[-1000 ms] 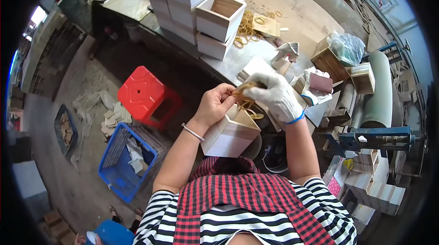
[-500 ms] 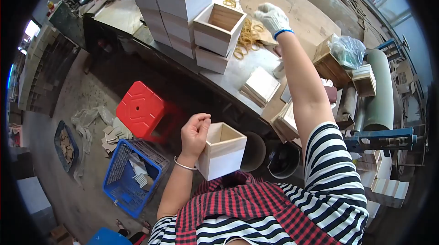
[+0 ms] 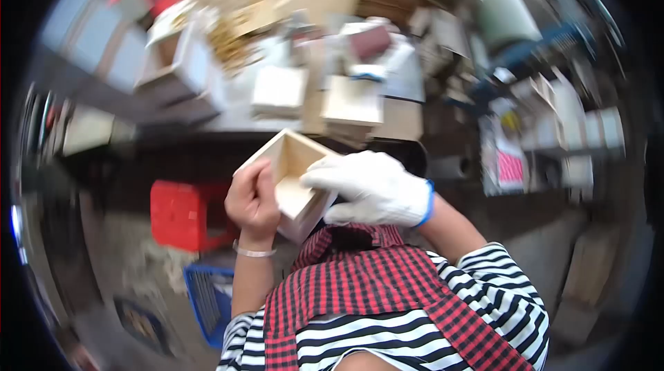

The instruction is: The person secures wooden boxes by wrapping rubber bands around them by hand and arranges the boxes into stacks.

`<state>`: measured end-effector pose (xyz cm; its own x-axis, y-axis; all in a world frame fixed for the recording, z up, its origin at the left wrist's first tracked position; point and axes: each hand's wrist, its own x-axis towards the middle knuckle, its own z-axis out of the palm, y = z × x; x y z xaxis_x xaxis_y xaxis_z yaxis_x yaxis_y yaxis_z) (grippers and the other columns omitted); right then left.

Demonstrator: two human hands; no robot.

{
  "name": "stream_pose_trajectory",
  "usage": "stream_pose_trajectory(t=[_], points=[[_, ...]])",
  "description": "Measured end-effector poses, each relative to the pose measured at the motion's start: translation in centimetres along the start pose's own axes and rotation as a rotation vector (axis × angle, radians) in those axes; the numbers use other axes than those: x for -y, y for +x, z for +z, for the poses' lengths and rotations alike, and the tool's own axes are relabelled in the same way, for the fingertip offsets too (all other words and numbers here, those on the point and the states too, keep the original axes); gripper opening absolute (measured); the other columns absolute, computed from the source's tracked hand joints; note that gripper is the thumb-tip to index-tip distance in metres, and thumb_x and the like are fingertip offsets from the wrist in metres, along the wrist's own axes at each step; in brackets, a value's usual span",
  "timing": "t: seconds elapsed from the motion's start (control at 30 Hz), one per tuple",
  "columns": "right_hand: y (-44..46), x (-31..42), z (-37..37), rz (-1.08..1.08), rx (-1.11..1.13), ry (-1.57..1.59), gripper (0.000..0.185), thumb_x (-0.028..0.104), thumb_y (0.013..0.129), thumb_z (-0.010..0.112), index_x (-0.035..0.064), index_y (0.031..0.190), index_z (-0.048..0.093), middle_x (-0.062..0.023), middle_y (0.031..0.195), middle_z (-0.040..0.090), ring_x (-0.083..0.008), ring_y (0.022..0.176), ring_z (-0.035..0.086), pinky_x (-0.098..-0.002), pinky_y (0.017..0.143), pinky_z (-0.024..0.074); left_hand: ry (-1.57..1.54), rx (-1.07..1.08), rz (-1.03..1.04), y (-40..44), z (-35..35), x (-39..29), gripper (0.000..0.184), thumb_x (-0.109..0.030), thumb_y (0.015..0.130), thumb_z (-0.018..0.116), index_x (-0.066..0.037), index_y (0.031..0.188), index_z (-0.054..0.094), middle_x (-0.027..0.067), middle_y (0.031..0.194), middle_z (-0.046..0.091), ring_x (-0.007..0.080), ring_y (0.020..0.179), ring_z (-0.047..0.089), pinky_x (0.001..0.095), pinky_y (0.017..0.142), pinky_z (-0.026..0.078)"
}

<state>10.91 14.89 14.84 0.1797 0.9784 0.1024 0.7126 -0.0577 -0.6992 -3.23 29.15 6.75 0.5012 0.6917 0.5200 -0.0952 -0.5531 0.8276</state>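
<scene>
An open wooden box [image 3: 289, 158] is held tilted in front of my chest, its opening facing up. My bare left hand [image 3: 253, 198] is closed on its left wall, the fingers curled at the rim. My right hand [image 3: 377, 187], in a white knit glove with a blue cuff, lies over the right wall. Its fingers reach into the opening and the lower ones stay outside. Motion blur softens the fingertips. Beyond the box, on the workbench, lie a stack of pale square panels [image 3: 279, 88] and a second stack of panels [image 3: 353, 100].
Another open box [image 3: 181, 66] sits at the bench's left, beside stacked white boxes [image 3: 93, 35]. Tan rubber bands [image 3: 228, 42] lie behind the panels. On the floor to the left are a red stool [image 3: 178, 215] and a blue crate [image 3: 207, 295]. A dark bucket [image 3: 408, 156] stands below the bench.
My right hand has come back from the rubber bands on the bench to the box. The view has turned right, and the box is now tilted in my left hand.
</scene>
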Motion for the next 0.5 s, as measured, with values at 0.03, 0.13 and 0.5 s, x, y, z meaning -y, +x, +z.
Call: stream_pose_trajectory(t=[0.03,0.13,0.5], points=[[-2.2,-0.2,-0.1,0.014,0.013,-0.151,0.034,0.024,0.068,0.066,0.0103,0.098,0.059,-0.0098,0.087,0.059,-0.0269,0.078,0.06,-0.0347,0.067,0.0486,-0.042,0.069,-0.041,-0.8,1.0,-1.5,0.009,-0.006,0.087,0.054,0.001,0.093,0.057,-0.0008,0.073,0.054,0.0036,0.063,0.043,0.0176,0.053,0.036],[-10.0,-1.6,-2.3,0.095,-0.062,-0.349,0.025,0.022,0.068,0.064,0.0122,0.09,0.057,-0.0071,0.079,0.056,-0.0256,0.07,0.059,-0.0351,0.06,0.0474,-0.09,0.263,0.18,-1.6,5.5,-5.8,0.018,-0.016,0.084,0.062,0.0,0.092,0.058,0.0017,0.071,0.054,0.0093,0.058,0.045,0.0235,0.057,0.039],[-40.9,-6.9,-11.1,0.448,-0.35,-0.633,0.022,0.019,0.067,0.065,0.0123,0.086,0.058,-0.0027,0.075,0.057,-0.0207,0.069,0.06,-0.0311,0.055,0.0444,0.219,1.112,0.792,-15.3,29.3,-24.2,0.03,-0.028,0.064,0.07,-0.008,0.084,0.058,0.0068,0.078,0.056,0.0225,0.087,0.054,0.0411,0.079,0.035]])
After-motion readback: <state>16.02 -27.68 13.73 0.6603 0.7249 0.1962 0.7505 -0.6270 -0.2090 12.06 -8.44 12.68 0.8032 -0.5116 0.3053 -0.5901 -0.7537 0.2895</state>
